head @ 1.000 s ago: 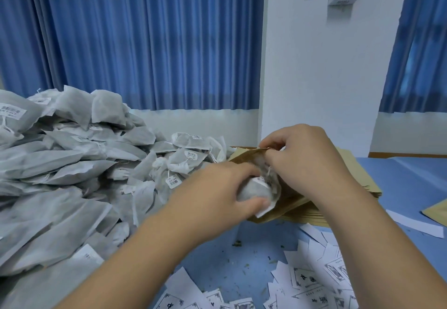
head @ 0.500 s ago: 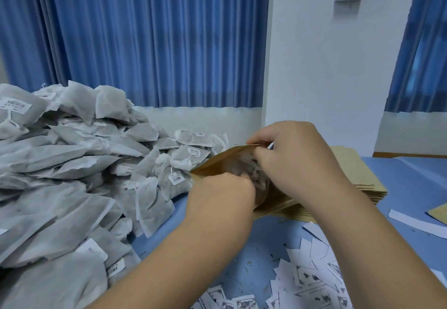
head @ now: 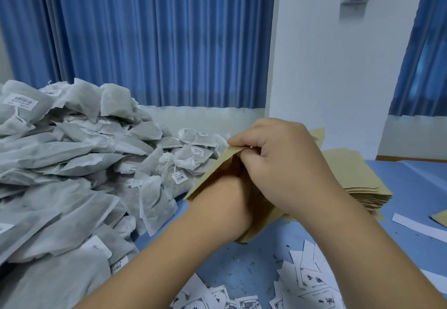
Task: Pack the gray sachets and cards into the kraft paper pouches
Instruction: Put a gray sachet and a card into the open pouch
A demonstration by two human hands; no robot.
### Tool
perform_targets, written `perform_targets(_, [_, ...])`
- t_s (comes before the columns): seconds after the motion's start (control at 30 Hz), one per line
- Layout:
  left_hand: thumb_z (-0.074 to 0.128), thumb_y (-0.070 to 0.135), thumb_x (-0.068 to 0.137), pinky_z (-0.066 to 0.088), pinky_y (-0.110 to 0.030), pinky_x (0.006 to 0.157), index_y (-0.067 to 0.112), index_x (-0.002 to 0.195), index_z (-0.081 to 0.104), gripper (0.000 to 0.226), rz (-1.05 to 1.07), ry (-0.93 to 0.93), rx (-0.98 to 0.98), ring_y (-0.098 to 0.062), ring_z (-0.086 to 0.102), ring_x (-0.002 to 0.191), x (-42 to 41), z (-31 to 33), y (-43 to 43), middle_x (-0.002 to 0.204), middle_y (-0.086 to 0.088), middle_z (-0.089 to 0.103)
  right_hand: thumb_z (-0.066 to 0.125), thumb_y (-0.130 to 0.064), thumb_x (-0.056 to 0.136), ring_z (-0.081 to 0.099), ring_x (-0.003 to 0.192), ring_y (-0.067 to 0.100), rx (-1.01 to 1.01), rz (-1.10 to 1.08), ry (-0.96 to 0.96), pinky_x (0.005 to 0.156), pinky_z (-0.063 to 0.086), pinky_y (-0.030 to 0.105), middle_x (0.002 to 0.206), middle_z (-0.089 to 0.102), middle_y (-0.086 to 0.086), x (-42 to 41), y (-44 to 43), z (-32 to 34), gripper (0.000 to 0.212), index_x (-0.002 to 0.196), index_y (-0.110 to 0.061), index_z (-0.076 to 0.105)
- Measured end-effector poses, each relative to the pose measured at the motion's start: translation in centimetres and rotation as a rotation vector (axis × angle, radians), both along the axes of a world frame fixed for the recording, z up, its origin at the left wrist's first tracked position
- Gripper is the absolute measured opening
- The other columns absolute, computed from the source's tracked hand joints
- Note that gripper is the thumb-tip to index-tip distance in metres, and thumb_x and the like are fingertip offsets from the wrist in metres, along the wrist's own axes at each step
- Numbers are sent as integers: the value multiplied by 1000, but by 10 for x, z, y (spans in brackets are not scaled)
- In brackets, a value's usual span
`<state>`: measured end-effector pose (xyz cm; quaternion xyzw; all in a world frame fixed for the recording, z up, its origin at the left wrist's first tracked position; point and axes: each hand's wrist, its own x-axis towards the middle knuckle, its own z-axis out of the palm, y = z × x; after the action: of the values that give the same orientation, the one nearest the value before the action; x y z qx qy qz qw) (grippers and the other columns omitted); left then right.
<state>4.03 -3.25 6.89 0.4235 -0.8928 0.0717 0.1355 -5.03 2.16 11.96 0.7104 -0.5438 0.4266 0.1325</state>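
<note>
Right fingers: curled, with thumb and forefinger pinching the upper lip of the kraft pouch. The mouth is thereby held open toward the left arm. The right hand is held above the desk, in front of the stack of kraft pouches.

Left fingers: buried inside the pouch; whether they are spread or closed on anything cannot be told. Only the back and wrist of the left hand are seen, with the pouch's paper wall alongside.

Change noted: 1.0 s ago a gray sachet was gripped by the left hand at the pouch mouth. 0.5 s ago it was partly in and that hand was at the opening. The hand is now pushed in to the wrist and the sachet is no longer seen. It is probably inside the pouch, though this is hidden. The pinch of the right hand on the lip is unchanged.

The pile of gray sachets lies on the left of the desk, just beside the pouch. Printed cards are scattered on the near desk, below the forearms.
</note>
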Motion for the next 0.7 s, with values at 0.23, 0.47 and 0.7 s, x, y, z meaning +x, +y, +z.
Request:
perform_targets(0.23, [43,29,93,47,-35,80,25,117,50,25,-78,-10,-103,-28,56,103,19,3,6,117,0,50,53,-18,89,55,84,18,19,-181,76,69,48,35,87,61,-6,-16,-12,-14,22,90,-25,74])
perform_targets(0.47, [58,44,84,48,-36,70,32,97,62,18,-153,452,-319,-16,56,89,32,37,20,90,10,56,55,-19,85,56,83,20,51,-191,27,65,46,33,84,60,-5,-26,-17,-13,25,87,-37,73])
perform_targets(0.7, [50,37,94,45,-40,95,40,119,56,26,70,384,119,-22,51,115,40,25,-15,125,2,48,61,-18,84,60,90,19,32,-192,-94,79,51,39,91,66,-10,-33,-12,-6,24,94,-35,75])
